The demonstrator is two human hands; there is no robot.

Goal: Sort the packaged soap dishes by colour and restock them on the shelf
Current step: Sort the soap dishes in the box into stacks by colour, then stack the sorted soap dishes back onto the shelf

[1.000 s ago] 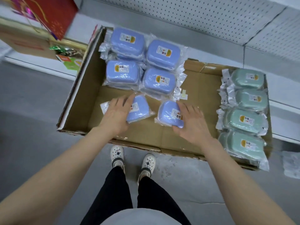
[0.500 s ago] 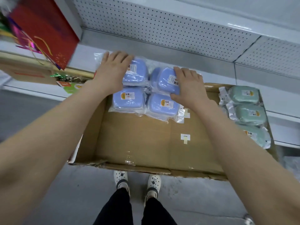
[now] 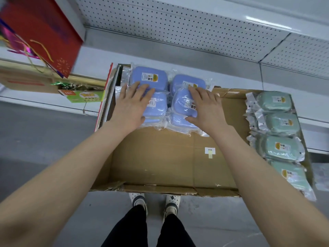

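— Why were both hands lying flat like that?

— As I judged it, to square up the stacks. The left hand [image 3: 132, 102] lay with straight fingers on the near-left pack of the blue soap dishes [image 3: 149, 77]. The right hand [image 3: 204, 106] lay the same way on the near-right pack, thumb against its near side. Neither hand gripped anything; both pressed down with palms open.

— And where were the dishes kept?

— All in one shallow cardboard box [image 3: 160, 157], none yet on the bare shelf [image 3: 178, 50] beyond it. The blue ones filled the far-left corner, two packs across and two deep, with at least one more showing under the near-right pack. The green soap dishes [image 3: 281, 147] ran in a single row along the right wall, well apart from the blue, with bare box floor between.

— So the colours were separated?

— It looked so; restocking seemed the part left. The slick bags would probably slide on each other, which may be why the stacks were being pressed.

— Anything else?

— A red gift bag [image 3: 44, 32] showed at upper left, and pegboard [image 3: 178, 20] backed the shelf.
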